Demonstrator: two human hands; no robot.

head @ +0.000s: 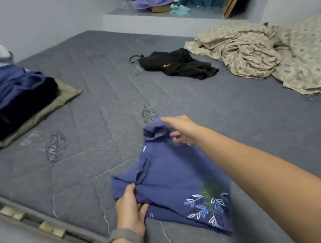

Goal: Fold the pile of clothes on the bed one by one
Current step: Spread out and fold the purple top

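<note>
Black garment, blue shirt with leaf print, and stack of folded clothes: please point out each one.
black garment [177,64], head view, on its crumpled middle.
blue shirt [171,175], head view, on its plain middle panel.
stack of folded clothes [8,93], head view, on a dark blue layer.

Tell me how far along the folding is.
Done: a folded stack sits at the bed's left. In hand: the blue leaf-print garment, left hand pinching its near edge, right hand at its far end. Left: the crumpled black garment.
</note>
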